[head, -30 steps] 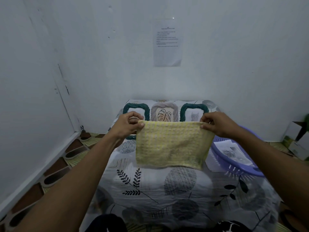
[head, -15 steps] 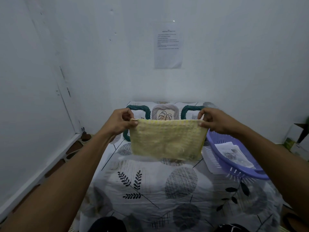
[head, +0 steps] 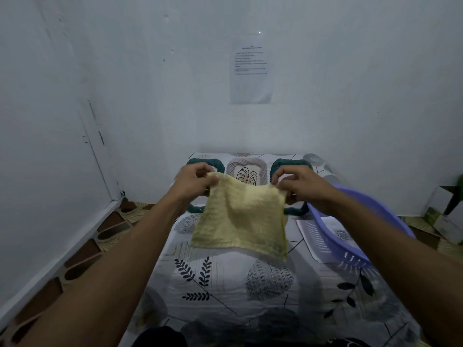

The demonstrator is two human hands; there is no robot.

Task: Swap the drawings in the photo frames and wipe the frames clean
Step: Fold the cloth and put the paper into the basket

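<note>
Hanging slack — pale yellow waffle-weave cloth (head: 240, 221), top edge sagging.

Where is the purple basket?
In the head view, the basket sits on the sheet at the right, by the right hand, with drawings inside.

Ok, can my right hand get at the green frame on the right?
Probably yes: the right hand is just in front of the right green frame, nothing between, but it pinches the yellow cloth and must release that first.
</note>
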